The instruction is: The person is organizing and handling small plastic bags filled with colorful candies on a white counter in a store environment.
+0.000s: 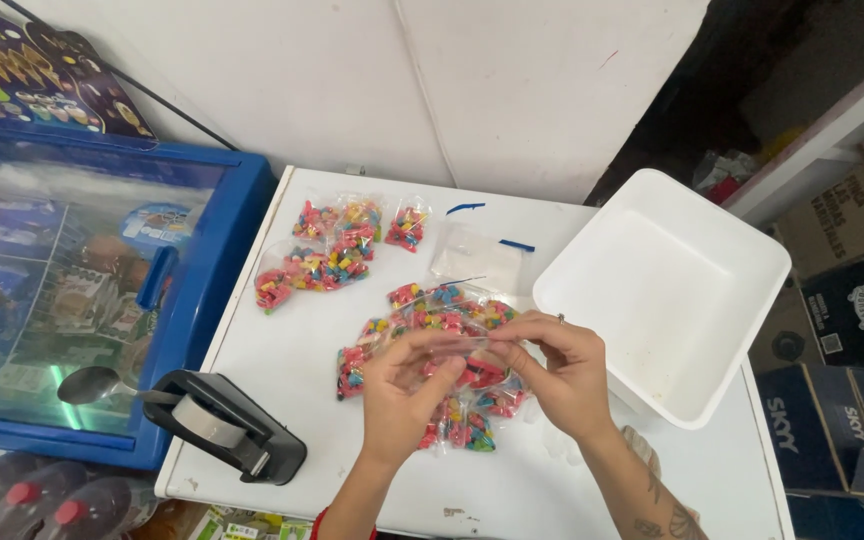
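A small clear plastic bag of coloured candies (462,352), light, limp and slippery, is pinched at its top edge between left hand (404,385) and right hand (562,368), above the white table (282,400).

Small clear bags of mixed candy (327,250) in pink, yellow and blue lie in a cluster at 11 o'clock on the white counter (282,370). A second pile of candy bags (432,320) sits at centre. At 12 o'clock lies a stack of empty clear bags (477,258) with blue seal strips. A dark sign (22,70) with colourful pictures stands at 10 o'clock. Brown and dark blue cardboard boxes (852,300) stack at 3 o'clock.
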